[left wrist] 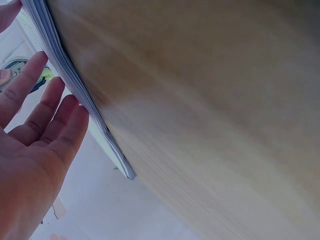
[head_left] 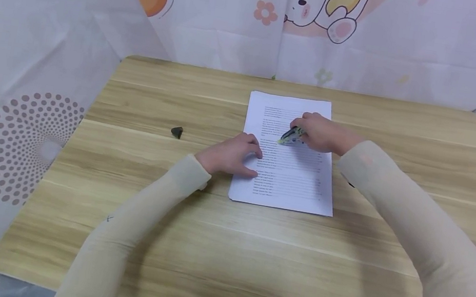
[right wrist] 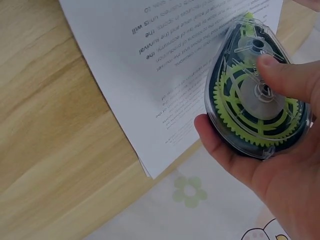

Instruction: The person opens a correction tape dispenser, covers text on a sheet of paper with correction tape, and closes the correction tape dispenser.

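Gripping a correction tape dispenser (right wrist: 256, 97) with thumb and curled fingers, the right hand (head_left: 322, 133) sets its tip down on the printed lines in the upper half of the paper stack (head_left: 286, 177). Left hand (head_left: 232, 155) lies flat, fingers relaxed, on the stack's left edge, mid-desk (head_left: 135, 236). Text runs crosswise; a small dark cap (head_left: 177, 131) sits well left.
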{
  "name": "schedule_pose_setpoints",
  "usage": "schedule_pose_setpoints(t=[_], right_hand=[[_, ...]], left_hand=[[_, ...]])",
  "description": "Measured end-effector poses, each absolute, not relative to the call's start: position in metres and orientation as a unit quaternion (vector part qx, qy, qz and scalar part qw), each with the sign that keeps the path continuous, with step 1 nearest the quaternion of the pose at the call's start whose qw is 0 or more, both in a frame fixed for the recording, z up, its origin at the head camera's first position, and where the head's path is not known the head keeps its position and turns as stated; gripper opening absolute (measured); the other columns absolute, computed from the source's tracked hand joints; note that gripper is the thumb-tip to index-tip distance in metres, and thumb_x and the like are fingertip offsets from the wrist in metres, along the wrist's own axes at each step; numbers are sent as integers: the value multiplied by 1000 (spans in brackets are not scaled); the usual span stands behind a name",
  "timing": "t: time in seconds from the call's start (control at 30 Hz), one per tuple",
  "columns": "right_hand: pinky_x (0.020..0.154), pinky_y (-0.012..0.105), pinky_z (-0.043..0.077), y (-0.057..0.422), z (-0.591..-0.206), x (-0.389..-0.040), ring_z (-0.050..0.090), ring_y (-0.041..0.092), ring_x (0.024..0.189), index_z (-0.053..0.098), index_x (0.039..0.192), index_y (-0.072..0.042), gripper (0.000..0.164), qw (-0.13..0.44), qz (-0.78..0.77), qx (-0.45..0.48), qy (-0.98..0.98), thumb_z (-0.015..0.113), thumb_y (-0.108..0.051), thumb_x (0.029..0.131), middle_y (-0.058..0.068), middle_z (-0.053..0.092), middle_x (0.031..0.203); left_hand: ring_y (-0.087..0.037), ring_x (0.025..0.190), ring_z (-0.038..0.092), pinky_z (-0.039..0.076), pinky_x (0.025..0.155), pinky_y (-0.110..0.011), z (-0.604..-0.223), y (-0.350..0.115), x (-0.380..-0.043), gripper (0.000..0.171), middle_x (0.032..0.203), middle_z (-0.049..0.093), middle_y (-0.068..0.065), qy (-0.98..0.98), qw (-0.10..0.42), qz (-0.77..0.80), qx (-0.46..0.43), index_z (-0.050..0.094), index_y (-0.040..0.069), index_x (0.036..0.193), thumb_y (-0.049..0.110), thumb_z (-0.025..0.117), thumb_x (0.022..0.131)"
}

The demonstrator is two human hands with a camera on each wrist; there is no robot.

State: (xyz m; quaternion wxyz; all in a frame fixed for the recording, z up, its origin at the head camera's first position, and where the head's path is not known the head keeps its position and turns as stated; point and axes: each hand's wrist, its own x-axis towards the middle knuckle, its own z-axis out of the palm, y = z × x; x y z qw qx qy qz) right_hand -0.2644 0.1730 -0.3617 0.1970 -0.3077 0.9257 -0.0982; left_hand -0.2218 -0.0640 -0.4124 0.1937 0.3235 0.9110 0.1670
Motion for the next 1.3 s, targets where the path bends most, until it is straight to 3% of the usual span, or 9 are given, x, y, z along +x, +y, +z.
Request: schedule_pose_setpoints(t=[1.3], right_hand=[[93,47,41,190,-362,-266,51,33,102,53,126,0,37,209,-87,-299,927,50,1,89,21,55,110]], left_hand=[[-20,114,44,36,102,-31,-409,-61,-220,44,121,51,-4,912,199,166,319,64,10,114,34,72,78]])
